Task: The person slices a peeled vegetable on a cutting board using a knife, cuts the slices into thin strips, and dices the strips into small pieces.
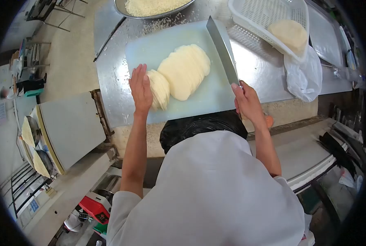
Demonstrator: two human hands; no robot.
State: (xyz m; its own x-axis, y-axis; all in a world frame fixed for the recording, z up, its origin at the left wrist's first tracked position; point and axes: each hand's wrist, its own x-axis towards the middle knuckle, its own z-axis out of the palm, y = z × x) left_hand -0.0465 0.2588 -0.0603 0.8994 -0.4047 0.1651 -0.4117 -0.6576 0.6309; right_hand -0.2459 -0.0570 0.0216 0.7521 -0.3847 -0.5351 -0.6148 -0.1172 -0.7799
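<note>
Thin pale slices (185, 69) lie fanned out on a light cutting board (207, 98). A smaller stack of slices (159, 88) sits at their left. Against the left side of that stack rests my left hand (141, 88), fingers stretched out and pointing away from me. My right hand (247, 100) is wrapped round the handle of a large knife (224, 51). The blade lies along the board's right part, apart from the slices, its tip pointing to the far side.
A metal bowl (154, 14) of finely cut pale pieces stands at the far side, with bits scattered near it. At the right, a white basket (248, 14) holds a pale round piece (288, 35); a plastic bag (303, 78) hangs beside it. A dark rod (109, 39) lies left.
</note>
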